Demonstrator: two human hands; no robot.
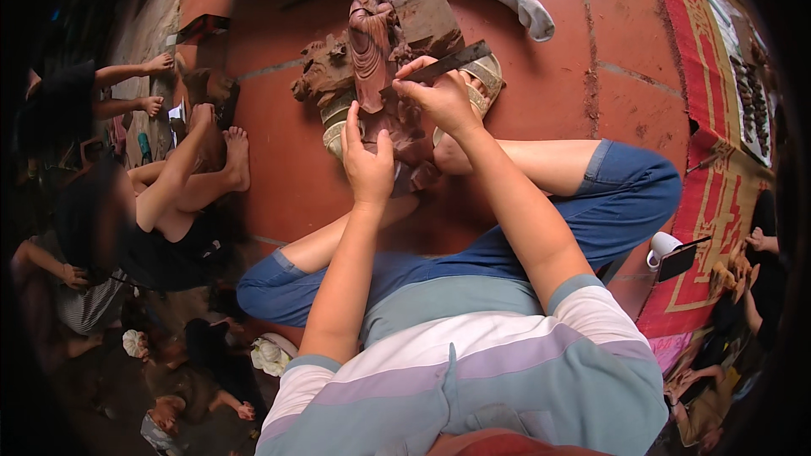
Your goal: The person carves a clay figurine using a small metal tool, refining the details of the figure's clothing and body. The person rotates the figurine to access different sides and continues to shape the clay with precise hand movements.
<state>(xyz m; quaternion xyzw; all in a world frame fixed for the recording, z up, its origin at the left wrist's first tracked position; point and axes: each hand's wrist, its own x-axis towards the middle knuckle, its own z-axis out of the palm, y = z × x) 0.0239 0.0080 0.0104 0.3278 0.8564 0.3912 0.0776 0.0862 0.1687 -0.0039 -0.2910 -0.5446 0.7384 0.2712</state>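
A reddish-brown carved statue [369, 42] of a bearded, robed figure stands in front of me, its lower part hidden partly by my hands. My right hand [443, 103] pinches a flat, dark, bar-shaped tool [460, 61], which slants up to the right beside the robe. Its inner end lies close to the statue, but contact is unclear. At the lower robe, my left hand [369, 167] has its thumb and fingers apart, with the fingertips at or against the wood. Rough carved wood [325, 67] juts out left of the figure, and a squared wooden block [429, 17] sits behind it on the right.
Patterned tan slippers [483, 80] flank the carving on red floor tiles [541, 101]. Another person's socked foot [525, 10] rests beyond it. On the right are a red-and-gold mat [708, 194], a white cup [662, 245] and a dark flat device [678, 262]. Several people sit at left.
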